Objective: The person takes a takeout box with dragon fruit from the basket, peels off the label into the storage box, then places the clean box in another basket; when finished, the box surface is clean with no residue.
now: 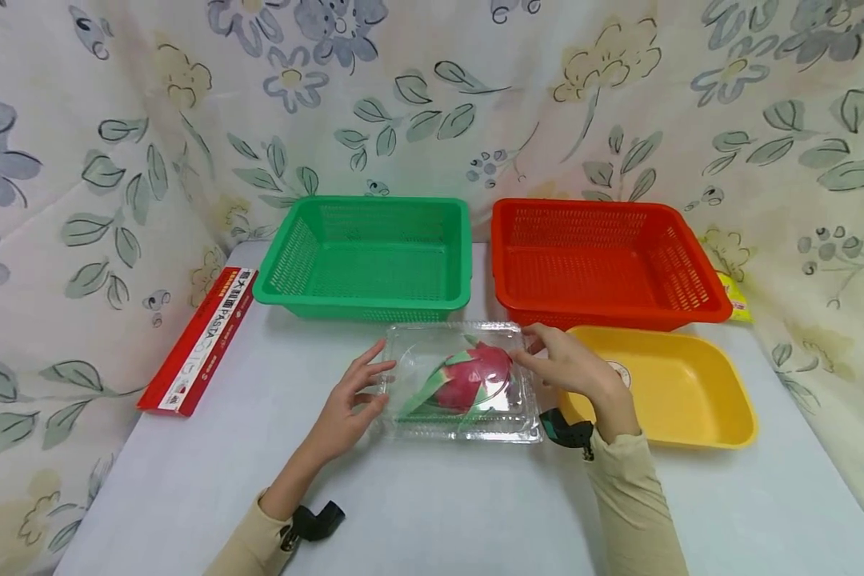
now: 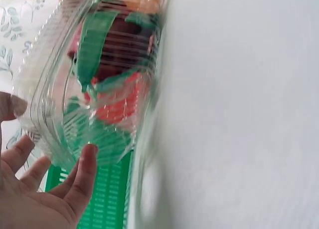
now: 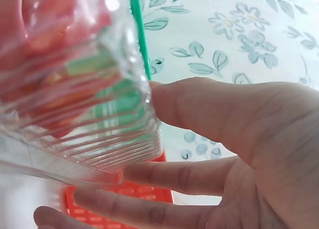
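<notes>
A clear plastic clamshell box [image 1: 403, 360] is at the middle of the white table, its ridged walls showing close up in both wrist views. Inside it lies a pink dragon fruit [image 1: 468, 380] with green scales. At the box's right edge, my right hand [image 1: 572, 360] pinches the corner, thumb [image 3: 194, 102] on the side and fingers [image 3: 184, 176] below. On the opposite side, my left hand [image 1: 349, 400] has its fingers spread, with fingertips [image 2: 88, 154] right at the box's end.
Behind the box stand a green basket [image 1: 374, 304] and a red basket [image 1: 612, 316]. A yellow tray [image 1: 691, 384] sits to the right, beside my right wrist. At the left lies a red pasta box [image 1: 200, 344]. Part of a yellow packet [image 1: 736, 300] shows behind the red basket.
</notes>
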### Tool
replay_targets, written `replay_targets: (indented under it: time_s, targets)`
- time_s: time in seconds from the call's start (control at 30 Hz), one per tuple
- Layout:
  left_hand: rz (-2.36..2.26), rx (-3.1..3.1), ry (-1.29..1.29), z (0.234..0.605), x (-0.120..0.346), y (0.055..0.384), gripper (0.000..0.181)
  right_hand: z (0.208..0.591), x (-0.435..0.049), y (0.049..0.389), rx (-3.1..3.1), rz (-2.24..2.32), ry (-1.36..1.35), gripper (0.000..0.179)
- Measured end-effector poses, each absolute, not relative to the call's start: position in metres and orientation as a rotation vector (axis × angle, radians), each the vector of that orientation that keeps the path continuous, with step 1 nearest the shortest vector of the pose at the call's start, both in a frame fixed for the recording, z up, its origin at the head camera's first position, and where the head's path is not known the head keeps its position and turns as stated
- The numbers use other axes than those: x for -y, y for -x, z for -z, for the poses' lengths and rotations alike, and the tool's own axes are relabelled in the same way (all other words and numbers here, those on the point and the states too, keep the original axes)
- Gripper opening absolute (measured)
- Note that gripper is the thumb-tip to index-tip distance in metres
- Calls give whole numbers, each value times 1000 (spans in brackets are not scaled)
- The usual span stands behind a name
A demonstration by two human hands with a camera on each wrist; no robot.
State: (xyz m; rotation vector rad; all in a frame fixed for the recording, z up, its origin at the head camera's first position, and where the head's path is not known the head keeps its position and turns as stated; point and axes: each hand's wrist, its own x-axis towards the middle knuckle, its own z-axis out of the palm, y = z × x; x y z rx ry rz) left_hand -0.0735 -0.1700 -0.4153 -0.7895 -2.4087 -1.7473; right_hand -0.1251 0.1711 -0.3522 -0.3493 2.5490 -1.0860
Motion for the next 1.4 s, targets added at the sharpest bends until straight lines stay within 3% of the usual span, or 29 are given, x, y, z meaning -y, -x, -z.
replay_targets:
  time_s: [0.4, 0.73, 0.97, 1.4]
  targets:
    - [1578, 2362, 729, 392, 192, 89, 42, 358, -174, 128, -2515, 1116, 357, 60]
    - [1568, 2048, 346, 360, 228, 153, 40, 359, -174, 127, -2535, 1083, 340, 55]
    - [1365, 2066, 70, 390, 259, 188, 41, 359, -171, 128, -2566, 1082, 390, 52]
    - [1249, 2193, 6, 434, 282, 200, 53, 363, -170, 130, -2570, 1051, 364, 53]
